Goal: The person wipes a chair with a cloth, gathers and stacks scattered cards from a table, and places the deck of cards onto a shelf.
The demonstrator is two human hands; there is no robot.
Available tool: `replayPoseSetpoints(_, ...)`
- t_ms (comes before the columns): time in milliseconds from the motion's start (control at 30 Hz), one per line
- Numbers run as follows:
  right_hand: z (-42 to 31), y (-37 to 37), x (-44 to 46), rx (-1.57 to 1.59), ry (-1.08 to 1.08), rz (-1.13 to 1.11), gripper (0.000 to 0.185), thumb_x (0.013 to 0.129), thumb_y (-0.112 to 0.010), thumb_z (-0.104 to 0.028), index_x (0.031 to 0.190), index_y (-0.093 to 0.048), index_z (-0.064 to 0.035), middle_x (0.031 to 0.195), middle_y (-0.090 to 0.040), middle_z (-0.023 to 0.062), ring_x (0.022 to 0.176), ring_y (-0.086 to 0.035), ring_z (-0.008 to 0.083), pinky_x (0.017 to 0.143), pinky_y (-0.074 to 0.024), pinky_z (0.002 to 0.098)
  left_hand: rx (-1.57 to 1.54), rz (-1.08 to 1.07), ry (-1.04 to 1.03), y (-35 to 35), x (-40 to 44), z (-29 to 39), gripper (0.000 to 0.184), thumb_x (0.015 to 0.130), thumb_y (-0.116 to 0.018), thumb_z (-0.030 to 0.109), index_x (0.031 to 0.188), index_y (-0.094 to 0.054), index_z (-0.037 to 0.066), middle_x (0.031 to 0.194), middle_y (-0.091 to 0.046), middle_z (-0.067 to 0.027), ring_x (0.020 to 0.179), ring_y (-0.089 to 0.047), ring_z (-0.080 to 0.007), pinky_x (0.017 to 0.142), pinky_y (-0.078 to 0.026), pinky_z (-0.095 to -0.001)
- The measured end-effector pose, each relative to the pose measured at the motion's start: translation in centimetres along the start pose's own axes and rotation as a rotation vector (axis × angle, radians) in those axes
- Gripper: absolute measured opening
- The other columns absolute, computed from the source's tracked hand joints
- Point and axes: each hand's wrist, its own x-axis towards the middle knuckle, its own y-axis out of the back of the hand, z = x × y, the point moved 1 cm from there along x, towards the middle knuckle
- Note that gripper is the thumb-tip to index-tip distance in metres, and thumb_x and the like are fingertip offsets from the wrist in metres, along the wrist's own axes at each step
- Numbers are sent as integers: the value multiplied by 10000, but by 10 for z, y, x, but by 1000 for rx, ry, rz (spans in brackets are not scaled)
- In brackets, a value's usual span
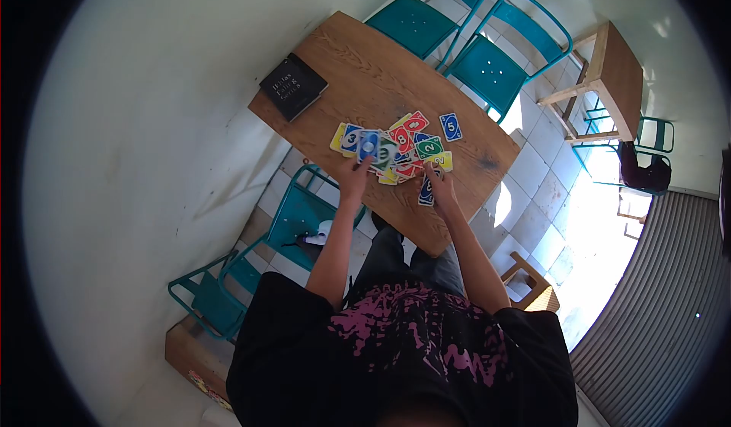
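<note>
Cards (429, 147) lie unstacked in loose heap, blue five (451, 127) apart — my left hand (355, 179) pinches blurred blue card (368, 142); right hand (442, 189) touches yellow two (440, 160), grip unclear.

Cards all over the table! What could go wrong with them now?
The cards lie in a loose, overlapping heap, so the left hand or right hand might nudge some over the near edge of the wooden table. The blue 5 lies apart from the heap, so it could get missed. The blue card at the left hand looks blurred, so it may be moving and could slip.
</note>
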Motion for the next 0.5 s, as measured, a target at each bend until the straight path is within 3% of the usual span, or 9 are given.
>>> replayPoseSetpoints(167, -2, -11, 2, 62, 105, -7, 337, 959, -614, -303, 1154, -603, -29, 954, -674, 75, 780, -650, 130, 659, -550, 253, -117, -312, 72, -54, -41, -21, 187, 886, -707, 161, 985, -688, 3, 840, -681, -16, 720, -624, -83, 646, -502, -225)
replayPoseSetpoints(267, -6, -6, -2, 4, 70, -63, 349, 968, -594, -222, 1253, -563, -24, 1005, -675, 80, 809, -660, 152, 686, -557, 262, 14, -498, 134, -66, -61, -3, 172, 885, -704, 148, 970, -686, 0, 856, -687, -43, 757, -638, -103, 645, -505, -235)
replayPoseSetpoints(400, -7, 4, -6, 63, 78, -10, 289, 970, -576, -178, 1220, -573, -32, 924, -660, 63, 748, -647, 147, 637, -546, 254, 166, -608, 157, -55, -42, 4, 185, 885, -698, 157, 965, -683, -8, 847, -688, -62, 790, -648, -140, 676, -515, -265)
replayPoseSetpoints(433, -8, 7, -4, 61, 81, -8, 289, 970, -576, -178, 1220, -573, -32, 924, -660, 63, 748, -647, 147, 637, -546, 254, 165, -610, 155, -49, -29, -3, 185, 885, -698, 157, 965, -683, -8, 847, -688, -62, 790, -648, -140, 676, -515, -265)
replayPoseSetpoints(500, -3, 15, -6, 85, 83, 7, 242, 966, -587, -202, 1134, -595, -28, 865, -648, 72, 697, -636, 140, 593, -533, 254, 318, -225, -228, -29, -1, -15, 239, 869, -715, 204, 948, -676, -18, 836, -687, -87, 798, -652, -175, 701, -518, -298)
